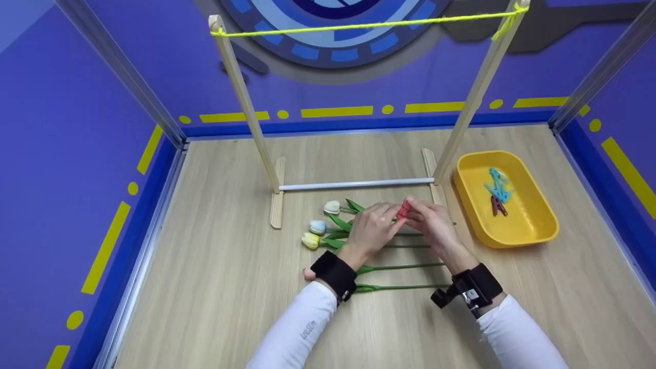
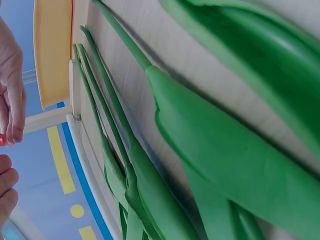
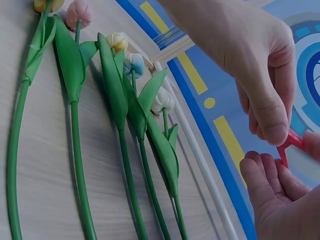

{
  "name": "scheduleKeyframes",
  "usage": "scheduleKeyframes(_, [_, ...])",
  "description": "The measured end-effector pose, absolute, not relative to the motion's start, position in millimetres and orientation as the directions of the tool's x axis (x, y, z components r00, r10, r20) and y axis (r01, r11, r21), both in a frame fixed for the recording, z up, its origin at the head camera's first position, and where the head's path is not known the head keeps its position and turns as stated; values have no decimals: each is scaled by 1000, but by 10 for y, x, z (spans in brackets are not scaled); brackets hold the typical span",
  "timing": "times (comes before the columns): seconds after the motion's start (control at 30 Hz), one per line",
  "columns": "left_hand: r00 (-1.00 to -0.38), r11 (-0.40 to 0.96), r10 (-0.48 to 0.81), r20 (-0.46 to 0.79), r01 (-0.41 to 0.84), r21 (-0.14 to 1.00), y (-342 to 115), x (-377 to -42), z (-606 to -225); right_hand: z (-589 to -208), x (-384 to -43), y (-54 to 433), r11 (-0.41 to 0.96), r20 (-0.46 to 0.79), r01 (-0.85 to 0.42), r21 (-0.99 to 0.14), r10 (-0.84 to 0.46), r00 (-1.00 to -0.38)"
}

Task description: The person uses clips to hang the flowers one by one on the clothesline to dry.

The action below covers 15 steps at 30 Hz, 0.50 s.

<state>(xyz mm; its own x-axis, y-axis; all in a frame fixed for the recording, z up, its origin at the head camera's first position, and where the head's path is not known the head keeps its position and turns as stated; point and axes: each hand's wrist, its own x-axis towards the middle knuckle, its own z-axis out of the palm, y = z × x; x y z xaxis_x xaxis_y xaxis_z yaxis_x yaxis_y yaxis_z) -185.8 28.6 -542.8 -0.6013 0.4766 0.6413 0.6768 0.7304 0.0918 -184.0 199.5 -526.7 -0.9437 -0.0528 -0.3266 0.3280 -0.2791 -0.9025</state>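
Note:
A small red clothespin (image 1: 403, 209) is held up between both hands, above the row of artificial tulips. My left hand (image 1: 374, 228) pinches one end of it with thumb and fingers. From the other side, my right hand (image 1: 435, 225) grips it too, thumb on top and fingers bent beneath, as the right wrist view shows. Under the hands lie a white tulip (image 1: 332, 207), a blue tulip (image 1: 318, 227), a yellow tulip (image 1: 310, 240) and a pink tulip (image 3: 79, 13), stems pointing right. An orange tulip (image 3: 48, 5) lies nearest the person, its head cut off by the frame.
A wooden frame (image 1: 245, 102) stands behind the flowers, with a yellow string (image 1: 369, 25) tied across its top and a white bar (image 1: 353, 184) low down. On the right, a yellow tub (image 1: 476, 215) contains teal clothespins (image 1: 497, 184) and a dark red clothespin (image 1: 498, 206). Blue walls enclose the table.

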Motion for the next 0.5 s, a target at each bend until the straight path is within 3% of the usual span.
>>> scheduleKeyframes(0.27, [-642,778,432,634,621,100,278,-1821,-5414,-5275,-1822,1943,-281,-334,325,-903,-19,-942])
scheduleKeyframes(0.5, [-673,780,359,647,597,189,254,-1843,-5376,-5268,-1797,1987,-254,-331,339,-906,-76,-941])
